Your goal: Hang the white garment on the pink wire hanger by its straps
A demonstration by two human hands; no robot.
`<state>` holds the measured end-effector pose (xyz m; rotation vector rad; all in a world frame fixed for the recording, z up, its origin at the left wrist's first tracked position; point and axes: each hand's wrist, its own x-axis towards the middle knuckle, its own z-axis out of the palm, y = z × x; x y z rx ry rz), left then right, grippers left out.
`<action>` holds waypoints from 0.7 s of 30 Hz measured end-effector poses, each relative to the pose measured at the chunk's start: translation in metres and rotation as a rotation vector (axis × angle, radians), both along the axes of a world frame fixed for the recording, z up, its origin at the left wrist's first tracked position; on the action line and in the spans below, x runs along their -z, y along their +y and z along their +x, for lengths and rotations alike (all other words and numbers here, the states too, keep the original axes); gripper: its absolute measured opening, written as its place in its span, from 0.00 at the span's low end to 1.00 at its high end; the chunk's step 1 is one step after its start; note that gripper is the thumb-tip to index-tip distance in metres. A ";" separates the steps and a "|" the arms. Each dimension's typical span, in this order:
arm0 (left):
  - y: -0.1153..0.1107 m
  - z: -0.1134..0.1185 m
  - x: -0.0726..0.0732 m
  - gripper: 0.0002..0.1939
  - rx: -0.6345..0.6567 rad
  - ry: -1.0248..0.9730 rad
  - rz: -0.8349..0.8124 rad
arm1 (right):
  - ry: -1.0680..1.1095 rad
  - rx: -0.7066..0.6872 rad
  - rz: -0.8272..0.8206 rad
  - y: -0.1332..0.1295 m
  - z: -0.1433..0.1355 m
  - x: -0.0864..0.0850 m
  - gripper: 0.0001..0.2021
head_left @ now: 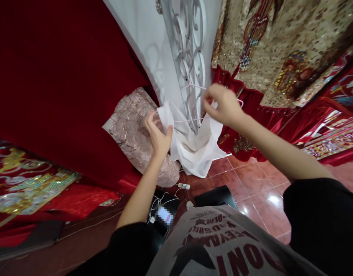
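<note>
A white garment [196, 155] of thin cloth hangs with its top spread wide in front of me. A thin pale pink hanger [190, 120] runs across that opening; one end of it sticks out past my right wrist. My left hand [159, 136] grips the garment's left edge, with fingers behind the sheer cloth and the thumb in front. My right hand [222, 105] is closed in a pinch at the garment's upper right edge, over the hanger's arm. Its fingertips are slightly blurred and partly hide the hanger.
A white scrolled metal stand [190, 57] rises behind the garment. Pinkish glittery fabric [133, 130] and a dark red drape [64, 76] hang at left, a gold sequined garment [259, 50] at right. Below, a phone [165, 216] with white cables lies on a black surface above red floor tiles [251, 184].
</note>
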<state>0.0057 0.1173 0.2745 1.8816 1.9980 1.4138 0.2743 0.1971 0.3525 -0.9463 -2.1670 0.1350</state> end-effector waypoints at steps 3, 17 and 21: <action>-0.008 0.017 0.030 0.41 -0.120 -0.113 -0.025 | -0.022 -0.170 -0.050 -0.011 -0.035 0.039 0.13; 0.011 0.019 0.020 0.15 0.029 -0.082 -0.313 | 0.047 0.042 -0.087 -0.009 -0.051 0.099 0.11; -0.012 0.005 -0.012 0.13 -0.033 -0.068 -0.316 | 0.067 -0.019 -0.154 -0.010 -0.046 0.092 0.08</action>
